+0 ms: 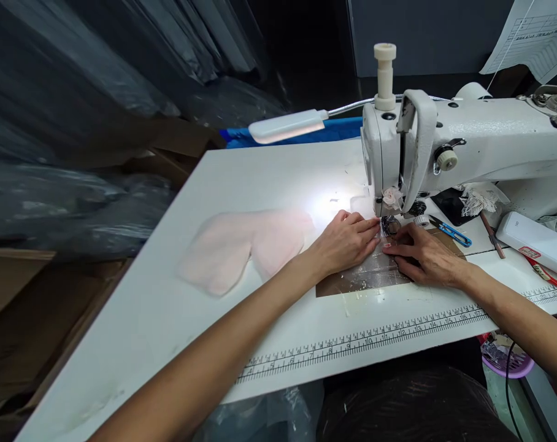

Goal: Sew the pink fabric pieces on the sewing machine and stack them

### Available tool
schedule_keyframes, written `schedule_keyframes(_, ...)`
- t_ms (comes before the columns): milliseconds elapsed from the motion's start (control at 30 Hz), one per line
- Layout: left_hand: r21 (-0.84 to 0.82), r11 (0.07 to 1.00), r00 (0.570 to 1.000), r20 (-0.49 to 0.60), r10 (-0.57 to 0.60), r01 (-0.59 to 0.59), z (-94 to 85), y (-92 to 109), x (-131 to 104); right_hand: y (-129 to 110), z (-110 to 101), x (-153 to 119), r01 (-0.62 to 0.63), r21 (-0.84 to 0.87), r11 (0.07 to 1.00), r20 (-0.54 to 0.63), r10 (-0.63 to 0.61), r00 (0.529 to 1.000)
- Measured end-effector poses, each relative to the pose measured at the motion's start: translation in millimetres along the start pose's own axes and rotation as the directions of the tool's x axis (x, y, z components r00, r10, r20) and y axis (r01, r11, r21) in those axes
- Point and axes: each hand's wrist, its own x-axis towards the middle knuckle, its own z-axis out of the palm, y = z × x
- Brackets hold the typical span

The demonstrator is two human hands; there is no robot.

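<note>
My left hand (pixel 352 242) lies with its fingers stretched flat on the bed of the white sewing machine (pixel 472 135), fingertips just left of the presser foot (pixel 389 226). On the other side of the foot is my right hand (pixel 419 255), its thumb and fingers drawn together low by the needle area. Whatever they pinch is too small or hidden to name. Beneath both hands is a brown plate (pixel 336 285) with a clear, shiny covering. Pale pink fabric (pixel 223 248) rests on the white table to the left, well apart from my hands.
A lit lamp (pixel 288 126) hangs over the table (pixel 168 331). Right of my hands are blue thread snips (pixel 451 232), a white box-shaped device (pixel 536 242) and red-handled scissors (pixel 549 275). A printed ruler (pixel 365 341) runs along the front edge. Below stands a purple basket (pixel 518 369).
</note>
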Motion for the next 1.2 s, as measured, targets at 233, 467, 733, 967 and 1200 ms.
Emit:
schedule_keyframes(233,-0.119,0.993,1.0,-0.005,-0.013,0.012,1.1,-6,-1,1,-3,0,0.001,-0.024,1.0,0.021,-0.001,1.0)
schedule_keyframes(467,-0.11,0.994,1.0,-0.013,-0.015,0.013,2.9,-5,-4,3,-5,0,0.004,-0.025,1.0,0.037,-0.003,0.999)
schedule_keyframes(733,-0.104,0.995,1.0,-0.023,-0.003,0.001,5.4,-7,-7,4,-1,0,0.006,-0.008,1.0,0.023,-0.005,1.0)
schedule_keyframes(967,-0.089,0.996,0.999,-0.039,0.011,-0.014,6.1,-6,-7,3,-1,0,0.018,-0.02,1.0,-0.004,-0.018,1.0)
schedule_keyframes(1200,-0.063,0.998,0.999,-0.03,0.02,-0.022,6.3,-6,-6,4,-3,0,0.0,-0.01,1.0,0.01,0.0,1.0)
